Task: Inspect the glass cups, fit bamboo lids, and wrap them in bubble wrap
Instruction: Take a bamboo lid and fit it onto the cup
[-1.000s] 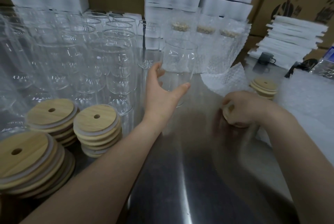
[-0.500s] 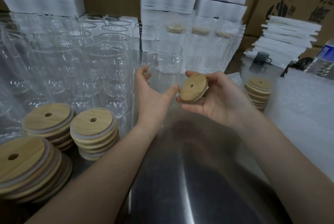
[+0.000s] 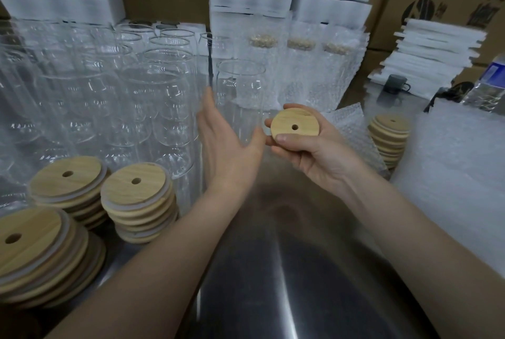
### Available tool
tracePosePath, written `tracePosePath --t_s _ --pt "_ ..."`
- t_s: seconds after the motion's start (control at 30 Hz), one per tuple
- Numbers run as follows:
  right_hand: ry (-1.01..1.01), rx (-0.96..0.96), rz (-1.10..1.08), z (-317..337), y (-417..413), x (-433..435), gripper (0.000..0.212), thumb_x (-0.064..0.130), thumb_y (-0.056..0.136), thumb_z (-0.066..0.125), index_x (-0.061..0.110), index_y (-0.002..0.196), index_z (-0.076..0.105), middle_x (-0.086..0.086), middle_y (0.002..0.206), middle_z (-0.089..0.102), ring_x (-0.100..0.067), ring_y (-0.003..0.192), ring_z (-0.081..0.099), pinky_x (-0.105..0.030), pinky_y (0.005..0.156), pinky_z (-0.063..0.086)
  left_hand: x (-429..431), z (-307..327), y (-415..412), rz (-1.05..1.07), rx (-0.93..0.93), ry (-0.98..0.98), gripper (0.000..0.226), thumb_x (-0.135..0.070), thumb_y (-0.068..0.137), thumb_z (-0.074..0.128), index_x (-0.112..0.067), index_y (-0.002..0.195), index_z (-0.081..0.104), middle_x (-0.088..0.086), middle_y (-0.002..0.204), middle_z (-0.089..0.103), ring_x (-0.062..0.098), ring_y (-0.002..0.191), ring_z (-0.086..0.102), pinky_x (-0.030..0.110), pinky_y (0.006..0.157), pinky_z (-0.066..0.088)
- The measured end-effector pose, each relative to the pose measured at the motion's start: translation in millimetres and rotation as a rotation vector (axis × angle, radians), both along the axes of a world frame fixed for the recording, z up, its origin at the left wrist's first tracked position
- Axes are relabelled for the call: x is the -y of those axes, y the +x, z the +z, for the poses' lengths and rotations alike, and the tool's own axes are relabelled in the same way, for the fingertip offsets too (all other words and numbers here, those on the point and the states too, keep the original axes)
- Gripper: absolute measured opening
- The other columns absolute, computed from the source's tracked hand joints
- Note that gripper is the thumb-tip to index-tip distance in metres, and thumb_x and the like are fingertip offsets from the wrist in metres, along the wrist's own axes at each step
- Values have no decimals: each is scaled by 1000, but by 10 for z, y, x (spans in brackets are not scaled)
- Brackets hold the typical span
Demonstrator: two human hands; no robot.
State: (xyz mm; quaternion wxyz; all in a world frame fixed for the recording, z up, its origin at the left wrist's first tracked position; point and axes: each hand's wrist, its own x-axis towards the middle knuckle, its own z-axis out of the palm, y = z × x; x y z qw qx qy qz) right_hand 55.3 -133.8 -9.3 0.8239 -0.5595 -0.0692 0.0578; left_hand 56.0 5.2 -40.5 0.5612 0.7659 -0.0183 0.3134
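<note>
Glass cup (image 3: 240, 98) likely slick, fragile (grab mid-body); left hand (image 3: 229, 147) brackets it, actual grip unclear. Right hand (image 3: 317, 155) pinches light, stiff bamboo lid (image 3: 302, 119) by its rim.

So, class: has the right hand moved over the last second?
Yes. The right hand, holding a lid, has moved left, away from the lid stack and toward the cup.
</note>
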Motion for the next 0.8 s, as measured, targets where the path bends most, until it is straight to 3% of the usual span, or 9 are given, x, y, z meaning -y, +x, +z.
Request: tracePosePath --t_s 0.17,0.3,0.47,0.63,0.7,0.8 --pt "-60 56 -122 2 20 38 38 3 81 74 13 115 59 -16 97 75 -23 68 73 -23 46 53 36 57 -109 125 125 217 80 -12 84 61 1 151 18 18 158 14 30 147 15 37 122 15" --pt "-61 73 -159 2 40 49 15 19 96 61 12 110 60 -17 95 75 -23 65 72 -23 41 49 64 89 -163 144 116 238 83 -10 83 61 1 151 16 19 158 14 31 147 16 41 122 17" --pt "-5 24 -158 19 66 42 31 30 107 37 8 109 58 -18 93 75 -25 66 72 -24 40 48 44 138 -199 148 204 285 84 -4 79 62 5 150 19 24 156 14 36 146 18 49 120 22" --pt "189 -45 -164 37 75 16 40 31 108 29 6 105 60 -18 84 74 -26 68 73 -32 52 57 122 171 -261 60 388 551 66 -6 83 61 7 143 37 29 152 28 44 144 25 62 113 26" --pt "236 -56 -173 40 75 5 42 33 107 31 7 104 65 -11 84 75 -20 75 74 -30 58 58 184 159 -287 -9 408 694 57 -12 89 56 5 141 43 25 152 35 41 145 26 58 118 18" --pt "168 -26 -187 29 56 0 48 40 106 31 7 118 65 -13 105 73 -21 97 72 -30 79 59 283 120 -321 -164 317 857 58 -24 95 45 4 146 37 20 156 31 34 149 19 47 123 9"
